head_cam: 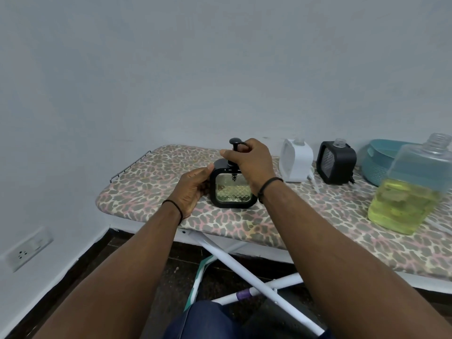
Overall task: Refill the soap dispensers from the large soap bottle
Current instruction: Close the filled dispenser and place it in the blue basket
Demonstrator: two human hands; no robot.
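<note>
The right hand (247, 159) curls its fingers round the pump (235, 143) of a black dispenser (232, 188) holding yellowish soap, while the left hand (193, 189) grips its side. Beyond the right fingers, a white dispenser (296, 160) and another black dispenser (336, 162) stand open-necked, apparently unfilled; the large bottle (411, 192) stands uncapped, roughly half full.

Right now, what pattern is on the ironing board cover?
Leopard-style spots, grey on pinkish cream, on the ironing board cover; head view.
</note>
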